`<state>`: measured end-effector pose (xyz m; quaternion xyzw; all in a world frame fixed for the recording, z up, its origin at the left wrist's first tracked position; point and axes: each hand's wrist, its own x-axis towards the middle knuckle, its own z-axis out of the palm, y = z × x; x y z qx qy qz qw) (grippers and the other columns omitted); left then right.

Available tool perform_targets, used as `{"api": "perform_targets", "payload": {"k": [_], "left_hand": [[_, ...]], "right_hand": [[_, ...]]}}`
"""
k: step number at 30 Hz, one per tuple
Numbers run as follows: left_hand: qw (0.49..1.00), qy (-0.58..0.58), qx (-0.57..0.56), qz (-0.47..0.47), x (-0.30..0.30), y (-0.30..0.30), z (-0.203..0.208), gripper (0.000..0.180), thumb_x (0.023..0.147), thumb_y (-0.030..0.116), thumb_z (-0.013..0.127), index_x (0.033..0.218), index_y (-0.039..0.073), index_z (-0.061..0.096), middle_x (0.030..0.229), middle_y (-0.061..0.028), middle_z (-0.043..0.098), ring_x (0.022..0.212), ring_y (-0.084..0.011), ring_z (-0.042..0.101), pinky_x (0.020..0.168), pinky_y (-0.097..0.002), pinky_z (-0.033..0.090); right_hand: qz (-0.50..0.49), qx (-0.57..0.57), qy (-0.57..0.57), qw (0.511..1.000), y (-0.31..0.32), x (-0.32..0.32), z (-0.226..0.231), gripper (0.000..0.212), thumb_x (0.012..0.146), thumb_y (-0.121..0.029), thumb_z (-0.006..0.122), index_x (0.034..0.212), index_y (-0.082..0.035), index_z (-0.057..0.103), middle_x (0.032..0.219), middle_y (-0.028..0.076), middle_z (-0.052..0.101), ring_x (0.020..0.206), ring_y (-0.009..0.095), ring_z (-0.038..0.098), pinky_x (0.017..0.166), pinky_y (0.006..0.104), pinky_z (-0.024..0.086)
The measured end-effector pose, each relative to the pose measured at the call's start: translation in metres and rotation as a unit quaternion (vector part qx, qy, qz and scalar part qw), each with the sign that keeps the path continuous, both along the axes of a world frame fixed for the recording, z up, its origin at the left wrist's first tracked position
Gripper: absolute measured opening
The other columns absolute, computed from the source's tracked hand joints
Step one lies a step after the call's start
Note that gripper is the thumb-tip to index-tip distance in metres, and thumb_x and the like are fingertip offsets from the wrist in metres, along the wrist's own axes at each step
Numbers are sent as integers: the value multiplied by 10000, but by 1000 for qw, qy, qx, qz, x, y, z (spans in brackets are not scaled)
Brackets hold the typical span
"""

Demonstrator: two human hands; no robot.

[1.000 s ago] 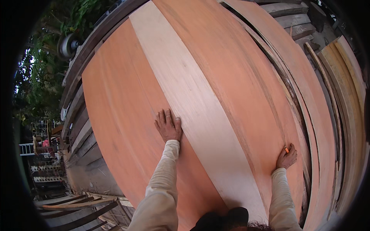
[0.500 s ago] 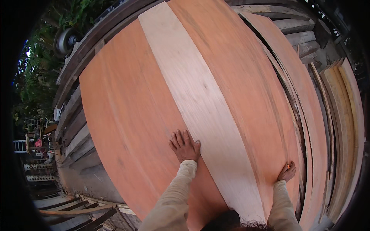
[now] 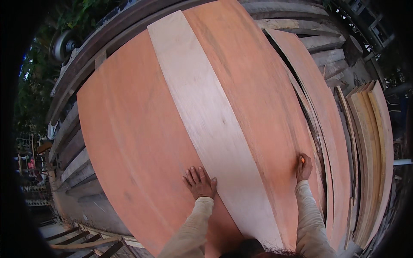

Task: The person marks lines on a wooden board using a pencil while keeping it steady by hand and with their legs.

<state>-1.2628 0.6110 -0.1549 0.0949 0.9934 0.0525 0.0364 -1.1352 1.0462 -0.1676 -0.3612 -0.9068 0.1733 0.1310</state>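
Observation:
A wide reddish-brown plywood sheet (image 3: 124, 124) lies before me, with a long pale wood strip (image 3: 206, 103) running lengthwise over it. My left hand (image 3: 200, 185) rests flat on the sheet with fingers spread, its thumb against the strip's left edge. To the right of the strip, my right hand (image 3: 304, 167) is closed near the sheet's right edge. A small orange thing (image 3: 303, 160) shows between its fingers, perhaps the end of a pencil; most of it is hidden in the hand.
Another reddish panel (image 3: 301, 64) lies along the right side, with several narrow boards (image 3: 363, 124) stacked on edge beyond it. Dark timber beams (image 3: 124, 30) lie beneath and behind the sheet. A metal wheel-like part (image 3: 63, 46) stands at the far left near greenery.
My right hand has moved forward along the sheet, still holding the small orange thing. My left hand stays flat beside the strip, and the whole view has shifted a little.

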Motion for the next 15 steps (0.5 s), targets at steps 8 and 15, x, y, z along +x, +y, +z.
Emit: {"api": "perform_targets", "payload": {"k": [8, 15], "left_hand": [[997, 70, 11, -19, 0, 3, -13, 783, 919, 598, 508, 1511, 105, 366, 1606, -200, 263, 1501, -452, 197, 1196, -703, 129], [997, 71, 15, -21, 4, 3, -13, 771, 887, 490, 563, 1504, 90, 331, 1568, -240, 288, 1461, -495, 250, 1172, -720, 166]], "right_hand": [[-41, 13, 26, 999, 7, -363, 54, 343, 949, -373, 623, 1284, -300, 623, 1168, 59, 602, 1144, 267, 564, 995, 517, 361], [-190, 33, -11, 981, -9, -380, 44, 501, 938, -568, 537, 1313, -240, 584, 1273, 47, 601, 1197, 282, 522, 1006, 514, 338]]}}
